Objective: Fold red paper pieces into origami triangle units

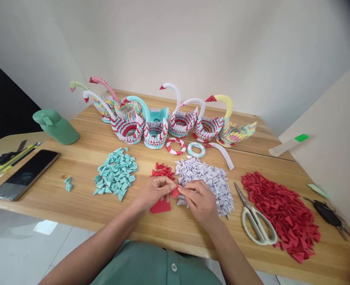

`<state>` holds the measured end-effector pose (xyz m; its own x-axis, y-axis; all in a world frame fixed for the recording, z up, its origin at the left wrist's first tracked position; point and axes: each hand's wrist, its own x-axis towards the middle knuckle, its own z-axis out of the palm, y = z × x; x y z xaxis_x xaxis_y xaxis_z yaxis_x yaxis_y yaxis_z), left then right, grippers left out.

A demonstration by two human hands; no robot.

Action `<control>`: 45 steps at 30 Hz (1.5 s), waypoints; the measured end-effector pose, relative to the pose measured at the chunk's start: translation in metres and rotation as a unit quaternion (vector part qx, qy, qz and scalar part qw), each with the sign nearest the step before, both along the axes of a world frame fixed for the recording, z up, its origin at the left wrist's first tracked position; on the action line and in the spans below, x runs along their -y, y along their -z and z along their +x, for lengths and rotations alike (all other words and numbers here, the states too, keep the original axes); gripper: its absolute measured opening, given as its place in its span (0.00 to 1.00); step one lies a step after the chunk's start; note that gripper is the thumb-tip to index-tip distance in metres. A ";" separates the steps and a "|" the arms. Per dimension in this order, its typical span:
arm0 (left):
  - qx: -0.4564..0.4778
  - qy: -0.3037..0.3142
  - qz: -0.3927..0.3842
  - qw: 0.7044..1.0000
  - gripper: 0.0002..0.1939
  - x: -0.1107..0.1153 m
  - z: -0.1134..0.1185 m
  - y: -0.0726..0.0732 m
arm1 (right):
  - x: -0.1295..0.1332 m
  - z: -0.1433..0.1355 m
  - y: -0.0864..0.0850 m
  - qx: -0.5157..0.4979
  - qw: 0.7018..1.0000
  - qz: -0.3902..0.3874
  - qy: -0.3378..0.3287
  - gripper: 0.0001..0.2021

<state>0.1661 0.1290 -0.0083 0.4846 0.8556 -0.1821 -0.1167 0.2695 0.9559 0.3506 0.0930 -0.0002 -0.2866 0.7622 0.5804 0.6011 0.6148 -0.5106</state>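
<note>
Between my two hands is a small red piece of paper (175, 192), partly covered by fingers. My left hand (156, 192) pinches its left side. My right hand (200, 200) pinches it from the right, fingertips close to the left ones. Below my left hand lies a flat red paper sheet (160, 206) on the wooden table. Just beyond the hands sits a small heap of red folded paper pieces (163, 170). A pile of white folded paper triangles (206, 174) spreads behind and beside my right hand.
Paper swans (155, 134) stand in rows at the back, with two paper rings (176, 146) and a loose white neck (222, 153) before them. Teal triangles (115, 174), a phone (26, 174) and a green bottle (56, 126) are left; scissors (256, 221) and red triangles (284, 217) right.
</note>
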 end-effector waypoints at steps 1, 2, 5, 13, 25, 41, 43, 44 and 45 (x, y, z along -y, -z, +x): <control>-0.005 -0.011 0.004 1.000 0.16 0.000 0.001 0.000 | 0.000 0.000 0.000 -0.018 1.000 -0.018 -0.007 0.14; -0.009 -0.021 0.008 1.000 0.16 0.000 0.001 0.000 | 0.000 0.001 -0.001 -0.041 0.998 -0.045 -0.014 0.14; -0.022 -0.037 0.012 0.999 0.15 0.001 0.002 -0.002 | 0.000 0.005 -0.004 -0.128 0.975 -0.181 -0.009 0.13; -0.032 -0.008 0.022 0.999 0.15 0.003 0.005 -0.008 | 0.001 0.001 -0.004 -0.144 0.935 -0.323 0.027 0.12; -0.051 -0.004 0.078 0.996 0.11 0.005 0.010 -0.005 | 0.003 -0.003 -0.003 -0.084 0.962 -0.253 0.062 0.10; 0.048 -0.047 0.022 0.997 0.15 0.007 0.010 -0.012 | 0.006 0.001 -0.003 -0.174 0.949 -0.262 0.036 0.12; 0.059 -0.048 0.011 0.997 0.16 0.006 0.011 -0.011 | 0.006 -0.002 -0.003 -0.135 0.956 -0.260 0.029 0.09; 0.057 -0.044 0.013 0.997 0.16 0.006 0.011 -0.011 | 0.005 -0.003 -0.003 -0.115 0.959 -0.255 0.034 0.09; 0.051 -0.040 0.017 0.998 0.17 0.007 0.012 -0.010 | 0.005 -0.004 -0.003 -0.099 0.962 -0.250 0.041 0.09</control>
<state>0.1778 0.1223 0.0020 0.4288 0.8972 -0.1055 -0.2342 0.2232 0.9462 0.3466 0.0877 0.0029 -0.1348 0.9757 0.1728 0.4983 0.2175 -0.8393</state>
